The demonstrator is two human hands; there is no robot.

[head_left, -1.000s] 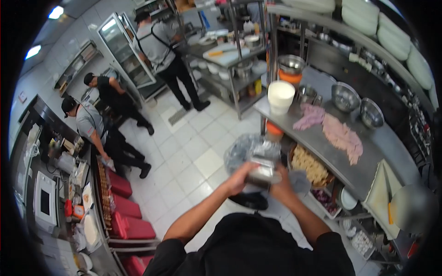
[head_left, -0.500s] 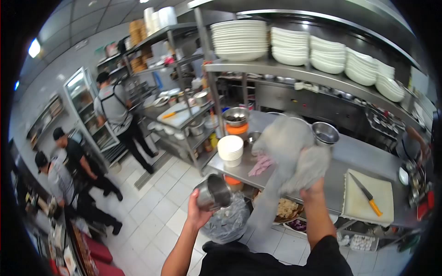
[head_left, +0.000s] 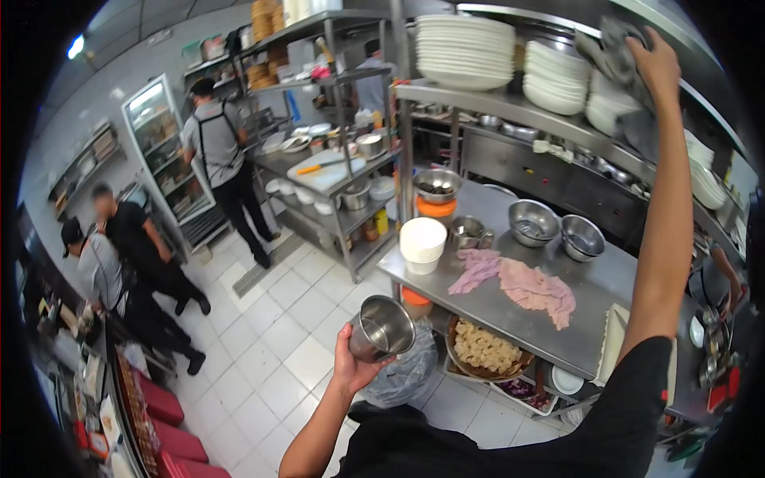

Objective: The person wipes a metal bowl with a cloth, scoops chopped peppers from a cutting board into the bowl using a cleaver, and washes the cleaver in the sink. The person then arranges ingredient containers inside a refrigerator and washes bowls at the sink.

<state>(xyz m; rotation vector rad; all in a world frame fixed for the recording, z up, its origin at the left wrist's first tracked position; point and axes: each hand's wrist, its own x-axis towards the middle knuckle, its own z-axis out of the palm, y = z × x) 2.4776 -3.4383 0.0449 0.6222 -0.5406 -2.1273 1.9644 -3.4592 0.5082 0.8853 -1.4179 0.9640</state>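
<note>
My left hand point(head_left: 351, 365) grips a round stainless steel container point(head_left: 382, 328) by its side and base, over the floor left of the counter; the mouth tips toward me and the inside looks bare. High on the right, my right hand point(head_left: 658, 70) is closed on a grey cloth point(head_left: 615, 54) at the upper shelf. The cloth hangs in front of stacked white bowls point(head_left: 556, 78) and partly hides them. Two crumpled pink cloths, a purplish one point(head_left: 476, 269) and a paler one point(head_left: 539, 293), lie on the steel counter point(head_left: 502, 307).
Two steel bowls stand at the counter's back, one of them the left bowl point(head_left: 534, 222). White tubs point(head_left: 422, 244) are stacked near its left corner. Below sits a pan of pale food point(head_left: 486, 347). A clear plastic bag point(head_left: 402, 370) is by my body. Co-workers stand at left, one in black point(head_left: 139, 239).
My right hand has risen from above the counter to the upper shelf, carrying the grey cloth. The pink cloths and the pan below now show fully. The left hand still holds the container.
</note>
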